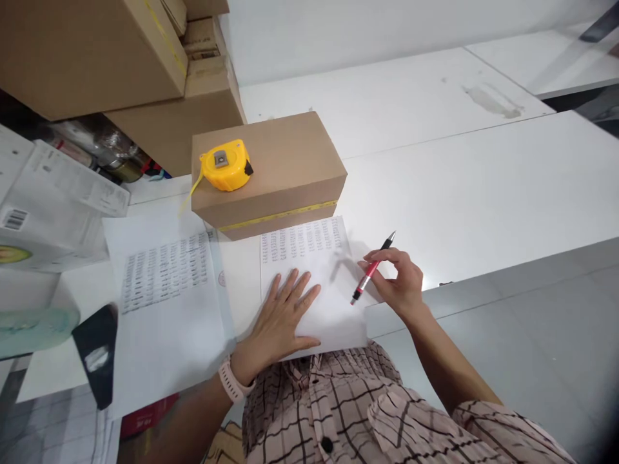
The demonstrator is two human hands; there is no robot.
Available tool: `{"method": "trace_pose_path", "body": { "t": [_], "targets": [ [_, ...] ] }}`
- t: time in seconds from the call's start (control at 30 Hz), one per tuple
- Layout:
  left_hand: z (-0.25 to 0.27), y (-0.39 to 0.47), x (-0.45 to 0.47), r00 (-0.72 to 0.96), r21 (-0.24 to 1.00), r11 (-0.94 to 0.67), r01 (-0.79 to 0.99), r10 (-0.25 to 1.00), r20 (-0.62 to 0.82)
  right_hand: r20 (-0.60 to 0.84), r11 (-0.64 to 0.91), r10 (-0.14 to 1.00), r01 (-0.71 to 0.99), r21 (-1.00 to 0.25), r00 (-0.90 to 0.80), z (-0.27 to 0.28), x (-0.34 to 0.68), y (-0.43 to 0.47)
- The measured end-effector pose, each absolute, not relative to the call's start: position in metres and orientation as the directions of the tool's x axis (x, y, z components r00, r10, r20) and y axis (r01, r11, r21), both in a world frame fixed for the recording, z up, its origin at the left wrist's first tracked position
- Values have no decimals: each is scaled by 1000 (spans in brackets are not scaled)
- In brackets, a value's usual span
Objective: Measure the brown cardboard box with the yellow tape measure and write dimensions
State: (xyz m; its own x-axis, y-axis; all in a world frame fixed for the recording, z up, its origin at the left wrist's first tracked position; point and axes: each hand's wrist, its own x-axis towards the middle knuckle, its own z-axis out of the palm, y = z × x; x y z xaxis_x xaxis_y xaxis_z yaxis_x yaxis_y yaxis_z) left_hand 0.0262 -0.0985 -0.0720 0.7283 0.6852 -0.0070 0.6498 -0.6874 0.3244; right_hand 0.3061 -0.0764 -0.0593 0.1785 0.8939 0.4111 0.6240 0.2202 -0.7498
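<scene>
My left hand (287, 312) lies flat with fingers spread on a white sheet of paper (333, 290), whose upper part carries columns of handwriting. Over the right edge of that sheet, my right hand (399, 277) pinches a red pen (370, 272) between thumb and fingers. The pen is tilted, with its pointed black end away from me and its other end towards the sheet. Just beyond the sheet stands a closed brown cardboard box (285, 151) with a yellow tape strip along its near side. A yellow tape measure (227, 164) rests on top of the box.
Another written sheet (169, 348) lies at the left. Beside it are a dark flat object (99, 357) and a greenish see-through bottle (36, 332). Large cardboard boxes (97, 58) are stacked at the back left. The white table (474, 193) stretches right, its front edge near my right arm.
</scene>
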Motion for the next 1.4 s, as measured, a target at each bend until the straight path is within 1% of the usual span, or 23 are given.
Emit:
{"method": "trace_pose_path", "body": {
  "t": [0.07,0.13,0.17,0.23,0.3,0.33,0.43,0.53,0.6,0.7,0.83,0.93,1.03,1.4],
  "targets": [
    [-72,-97,37,701,280,-675,683,713,13,354,163,899,552,-818,258,-52,300,-73],
    [-71,-96,52,668,246,-651,718,744,20,245,142,938,374,-916,245,-45,290,-66],
    [-71,-97,60,648,233,-634,737,761,21,183,129,964,262,-956,192,-42,285,-60],
    [-72,-99,77,609,215,-600,770,792,31,78,76,996,68,-995,41,-39,274,-43],
    [-74,-103,89,579,205,-575,792,814,43,-16,-18,997,-20,-1000,-73,-42,263,-23],
    [-75,-105,93,568,203,-564,800,822,47,-58,-61,994,-30,-998,-90,-46,259,-14],
    [-69,-103,99,551,245,-543,803,834,42,-113,-114,993,-15,-993,-30,-61,250,7],
    [-58,-90,99,534,341,-508,791,845,21,-79,-78,997,-16,-997,14,-72,247,14],
    [-53,-79,101,505,367,-474,800,863,14,-61,-61,998,-35,-997,-4,-76,247,14],
    [-52,-70,106,463,317,-433,844,886,-21,-48,-48,999,-32,-998,5,-77,248,14],
    [-56,-70,112,428,174,-406,897,896,-115,75,58,991,147,-987,115,-80,249,15],
    [-57,-71,113,428,121,-414,902,894,-131,126,98,986,226,-969,110,-81,249,15],
    [-58,-69,112,433,113,-420,901,889,-147,125,100,988,249,-963,87,-82,250,14],
    [-56,-67,110,441,157,-419,894,885,-151,126,103,990,306,-947,58,-83,250,12]
  ]
}}
